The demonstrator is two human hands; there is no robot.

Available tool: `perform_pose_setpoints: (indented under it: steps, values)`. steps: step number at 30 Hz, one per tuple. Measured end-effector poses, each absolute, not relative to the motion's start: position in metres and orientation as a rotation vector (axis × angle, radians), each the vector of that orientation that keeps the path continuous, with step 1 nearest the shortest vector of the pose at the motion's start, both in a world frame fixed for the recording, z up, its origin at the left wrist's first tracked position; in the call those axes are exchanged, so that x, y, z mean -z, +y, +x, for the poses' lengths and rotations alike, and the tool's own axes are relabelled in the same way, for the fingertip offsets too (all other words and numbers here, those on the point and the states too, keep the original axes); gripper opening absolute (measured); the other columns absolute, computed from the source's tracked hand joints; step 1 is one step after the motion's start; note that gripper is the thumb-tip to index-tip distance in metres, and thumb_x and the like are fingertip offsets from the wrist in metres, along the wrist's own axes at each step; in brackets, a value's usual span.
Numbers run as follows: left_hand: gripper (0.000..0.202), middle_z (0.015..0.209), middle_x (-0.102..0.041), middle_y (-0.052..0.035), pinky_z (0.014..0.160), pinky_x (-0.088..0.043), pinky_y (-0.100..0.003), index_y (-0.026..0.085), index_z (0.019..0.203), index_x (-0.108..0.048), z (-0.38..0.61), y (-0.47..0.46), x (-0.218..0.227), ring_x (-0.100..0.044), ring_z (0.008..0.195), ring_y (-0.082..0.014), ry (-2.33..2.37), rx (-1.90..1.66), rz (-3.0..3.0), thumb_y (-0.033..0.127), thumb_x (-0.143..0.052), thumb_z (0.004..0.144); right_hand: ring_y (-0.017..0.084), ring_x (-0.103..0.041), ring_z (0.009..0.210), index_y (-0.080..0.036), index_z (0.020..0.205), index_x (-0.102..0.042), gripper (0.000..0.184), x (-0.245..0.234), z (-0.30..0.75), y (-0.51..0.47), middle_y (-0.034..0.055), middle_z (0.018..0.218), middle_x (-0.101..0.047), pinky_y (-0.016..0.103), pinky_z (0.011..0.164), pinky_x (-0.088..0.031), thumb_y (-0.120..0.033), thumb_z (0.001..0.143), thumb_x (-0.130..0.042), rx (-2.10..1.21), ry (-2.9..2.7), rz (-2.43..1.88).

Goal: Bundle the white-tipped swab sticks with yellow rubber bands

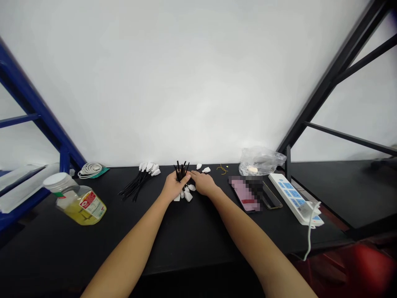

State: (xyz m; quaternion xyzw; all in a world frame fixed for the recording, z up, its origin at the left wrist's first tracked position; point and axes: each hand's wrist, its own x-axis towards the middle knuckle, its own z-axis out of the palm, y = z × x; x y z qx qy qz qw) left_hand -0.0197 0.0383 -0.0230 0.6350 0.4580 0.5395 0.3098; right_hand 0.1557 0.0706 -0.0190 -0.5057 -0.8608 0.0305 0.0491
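Observation:
My left hand (174,185) is closed around a bundle of thin black strips with white flat tag-like ends (187,194). The black ends stick up above the fingers, and the white ends hang out below, close to the table. Beside it, my right hand (203,182) reaches in with its fingers stretched toward the bundle, and its fingertips meet or nearly touch the left hand. Just beyond the right hand lie two loose white pieces (206,169). To the left rests a second bundle of black strips with white ends (139,181), fanned out.
On the black table (186,244) stand a plastic jar of yellow contents (85,207) and a coiled white cable (89,170) at left. To the right are yellow rubber bands (222,169), a clear plastic bag (262,160), two phones (243,192) and a power strip (293,198).

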Motion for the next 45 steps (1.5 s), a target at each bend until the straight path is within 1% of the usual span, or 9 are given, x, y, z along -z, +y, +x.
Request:
perform_pose_setpoints:
  steps: [2,4,10,17,23,27,34,40,45]
  values:
    - [0.033,0.099,-0.076,-0.0107,0.088,-0.054,-0.039,0.017,0.092,-0.072,-0.018,0.037,0.021,-0.071,0.093,-0.0255,1.159,-1.447,1.611,0.048,-0.069,0.083,0.025,-0.065,0.104,-0.024,0.131,-0.061,0.039,0.017,0.15,0.076,0.0116,0.13,-0.062,0.034,0.085,-0.048,-0.018,0.097,-0.042,-0.135,-2.61,-1.533]
    - [0.033,0.092,-0.076,-0.0107,0.085,-0.055,-0.039,0.016,0.086,-0.068,-0.015,0.036,0.02,-0.072,0.089,-0.0248,1.096,-1.468,1.507,0.049,-0.071,0.081,0.024,-0.064,0.101,-0.021,0.111,-0.068,0.026,0.016,0.148,0.08,0.0106,0.114,-0.067,0.032,0.081,-0.047,-0.024,0.097,-0.047,-0.14,-2.575,-1.537]
    - [0.037,0.062,-0.067,-0.0003,0.067,-0.053,-0.03,0.019,0.078,-0.055,-0.011,0.034,0.019,-0.065,0.059,-0.016,1.084,-1.507,1.378,0.053,-0.066,0.086,0.022,-0.06,0.093,-0.021,0.1,-0.063,0.016,0.006,0.176,0.082,0.0075,0.101,-0.067,0.03,0.077,-0.043,-0.025,0.097,-0.048,-0.182,-2.154,-1.548]
    - [0.033,0.09,-0.074,-0.0084,0.09,-0.052,-0.037,0.018,0.071,-0.059,-0.016,0.038,0.02,-0.07,0.092,-0.0234,1.067,-1.565,1.495,0.047,-0.068,0.085,0.016,-0.053,0.06,-0.022,0.099,-0.054,0.023,-0.007,0.186,0.061,-0.0031,0.069,-0.055,0.028,0.062,-0.045,-0.045,0.095,-0.05,-0.571,-1.427,-1.079]
    - [0.029,0.104,-0.076,-0.0129,0.097,-0.052,-0.046,0.017,0.09,-0.063,-0.012,0.032,0.021,-0.071,0.099,-0.0259,1.006,-1.501,1.476,0.044,-0.07,0.085,0.012,-0.055,0.057,-0.023,0.096,-0.054,0.026,-0.002,0.163,0.045,-0.0046,0.067,-0.057,0.025,0.058,-0.048,-0.046,0.09,-0.062,-0.858,-1.341,-0.863]
    - [0.051,0.114,-0.074,-0.0138,0.096,-0.054,-0.046,0.017,0.115,-0.061,-0.007,0.028,0.02,-0.07,0.106,-0.0272,0.962,-1.428,1.471,0.036,-0.082,0.073,0.013,-0.058,0.06,-0.022,0.094,-0.056,0.031,-0.004,0.157,0.043,-0.0015,0.072,-0.062,0.026,0.059,-0.052,-0.052,0.089,-0.063,-1.024,-1.33,-0.758]
    - [0.024,0.083,-0.075,-0.0072,0.076,-0.057,-0.036,0.017,0.086,-0.068,-0.002,0.029,0.02,-0.072,0.08,-0.0228,1.151,-1.419,1.525,0.04,-0.074,0.079,0.013,-0.062,0.065,-0.021,0.094,-0.057,0.035,-0.003,0.156,0.044,0.003,0.087,-0.067,0.028,0.064,-0.054,-0.054,0.087,-0.066,-1.046,-1.34,-0.74]
    - [0.023,0.085,-0.073,-0.0057,0.082,-0.055,-0.034,0.018,0.086,-0.063,-0.002,0.028,0.02,-0.07,0.083,-0.0202,1.092,-1.518,1.503,0.04,-0.071,0.083,0.015,-0.064,0.077,-0.021,0.101,-0.058,0.026,0.004,0.163,0.046,0.0043,0.095,-0.064,0.03,0.076,-0.054,-0.047,0.094,-0.056,-0.736,-1.4,-0.842]
    - [0.023,0.096,-0.071,-0.0064,0.086,-0.055,-0.036,0.02,0.098,-0.066,-0.003,0.021,0.013,-0.068,0.09,-0.0202,1.11,-1.584,1.585,0.037,-0.071,0.083,0.016,-0.064,0.077,-0.021,0.1,-0.061,0.026,0.013,0.157,0.045,0.0022,0.088,-0.066,0.03,0.076,-0.051,-0.043,0.097,-0.049,-0.804,-1.649,-0.901]
